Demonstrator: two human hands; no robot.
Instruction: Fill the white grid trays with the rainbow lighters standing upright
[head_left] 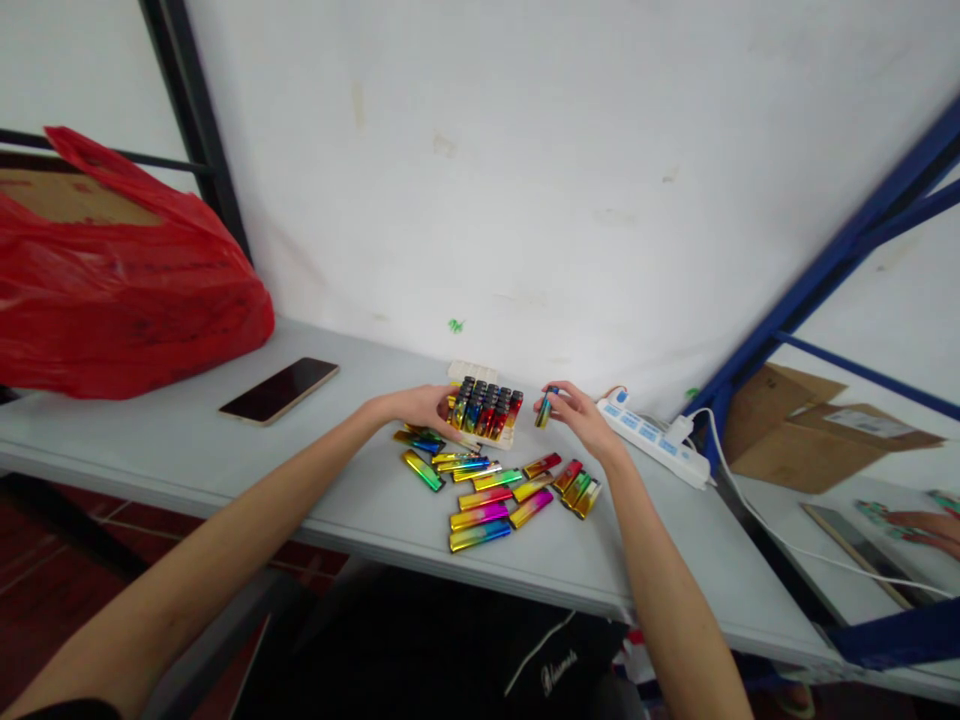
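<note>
A white tray (508, 438) at the wall side of the table holds rows of upright shiny lighters (487, 408) with dark tops. My left hand (424, 406) grips the tray's left side, thumb toward me and fingers partly hidden behind the lighters. Just right of the tray, my right hand (583, 414) pinches one blue-and-gold lighter (543, 410) above the table, held nearly upright. Several loose lighters (480, 516) in metallic red, gold, green, blue and pink lie flat in front of the tray, between my forearms.
A phone (280, 390) and a red plastic bag (127, 290) are on the left of the grey table (360, 480). A white power strip (660, 445) with cables lies beyond my right hand. Past the blue frame (825, 260) are cardboard boxes (817, 425) and another person's hand (926, 525).
</note>
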